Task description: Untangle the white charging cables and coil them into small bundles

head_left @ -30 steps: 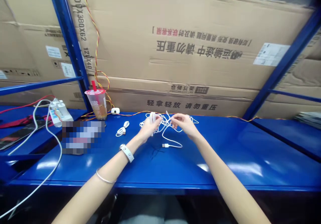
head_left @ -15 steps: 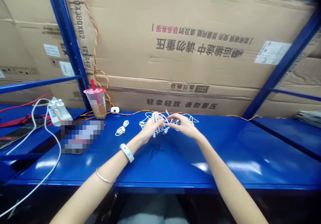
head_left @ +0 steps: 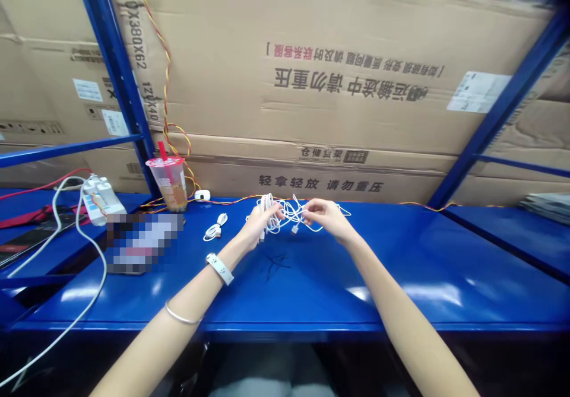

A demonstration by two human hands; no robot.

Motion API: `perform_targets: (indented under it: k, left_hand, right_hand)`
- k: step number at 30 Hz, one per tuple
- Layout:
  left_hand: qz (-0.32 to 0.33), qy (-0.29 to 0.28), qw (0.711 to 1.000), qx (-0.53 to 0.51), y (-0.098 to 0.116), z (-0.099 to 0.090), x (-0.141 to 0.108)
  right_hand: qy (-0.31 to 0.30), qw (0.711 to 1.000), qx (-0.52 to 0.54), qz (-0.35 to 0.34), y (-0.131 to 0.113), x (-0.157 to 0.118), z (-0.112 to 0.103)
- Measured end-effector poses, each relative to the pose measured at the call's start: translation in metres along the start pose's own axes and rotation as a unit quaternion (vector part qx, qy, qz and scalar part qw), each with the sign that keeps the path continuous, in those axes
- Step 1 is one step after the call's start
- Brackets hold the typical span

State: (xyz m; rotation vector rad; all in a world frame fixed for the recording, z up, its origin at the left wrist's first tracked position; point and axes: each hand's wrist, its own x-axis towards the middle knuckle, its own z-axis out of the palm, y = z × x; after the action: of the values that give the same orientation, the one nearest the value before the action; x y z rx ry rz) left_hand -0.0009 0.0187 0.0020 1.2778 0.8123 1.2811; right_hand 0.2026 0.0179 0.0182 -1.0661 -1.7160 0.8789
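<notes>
Seen from the head camera, a person's two bare hands meet over a blue shelf (head_left: 401, 302), near its back edge, where a cardboard sheet (head_left: 222, 59) stands upright. The left hand (head_left: 255, 226) is closed around a white coil (head_left: 269, 204), thumb pressed over the loops, with a plug end (head_left: 261, 237) hanging below. The right hand (head_left: 329, 219) has its thumb and fingers drawn nearly together beside a loose white tangle (head_left: 290, 210), which lies between and behind the hands; whether the fingertips pinch a strand is too small to tell. Another plug (head_left: 294, 229) shows between the hands.

The cable looks light, thin and bendy, with a smooth skin that could slide a little, so the loops would likely spring apart if loosely held. The best hold seems to be around the whole bundle at its middle, all loops together. A loose length is best pinched just behind its plug; pulling on the tangle could tighten crossings, and sharp bends beside a plug could strain the wire.

A small coil (head_left: 215, 228) lies apart, to the left. Thin dark strips (head_left: 276, 260) rest in front of the hands. Farther left stands a drink cup (head_left: 168, 182).
</notes>
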Motion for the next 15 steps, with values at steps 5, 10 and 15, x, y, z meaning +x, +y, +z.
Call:
perform_targets:
  k: [5, 10, 15]
  left_hand:
    - [-0.044, -0.151, 0.988, -0.014, -0.004, 0.009, -0.008]
    - [-0.091, -0.245, 0.965, -0.008, -0.01, 0.01, -0.015]
    - [-0.077, -0.25, 0.965, 0.02, -0.008, 0.009, -0.016]
  right_hand:
    - [-0.004, 0.996, 0.084, 0.01, -0.016, -0.007, 0.014]
    - [0.006, 0.995, 0.098, 0.028, -0.014, -0.008, 0.023]
    - [0.011, 0.996, 0.092, 0.011, -0.012, -0.007, 0.026]
